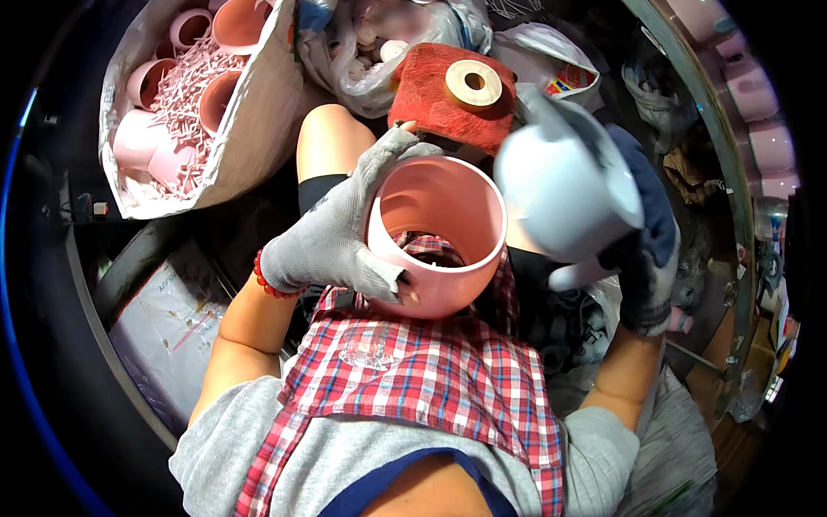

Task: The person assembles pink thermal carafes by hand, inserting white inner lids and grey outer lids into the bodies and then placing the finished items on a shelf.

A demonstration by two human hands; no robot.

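open mouth on pink pot (439, 291), slim gap to pale blue vessel (560, 185), red pad (422, 86) blocking beyond

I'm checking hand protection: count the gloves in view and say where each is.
2: a grey glove on the left hand, which holds the pink pot, and a dark blue glove on the right hand, holding a blurred pale blue object. More may be hidden.

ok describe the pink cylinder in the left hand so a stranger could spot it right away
Find the red plaid apron at the lower middle, then the grey-gloved left hand just above it. That hand grips a hollow pink cylinder with its mouth facing the camera. Unlike the similar pink pieces in the white sack at upper left, it is held, with plaid showing through it.
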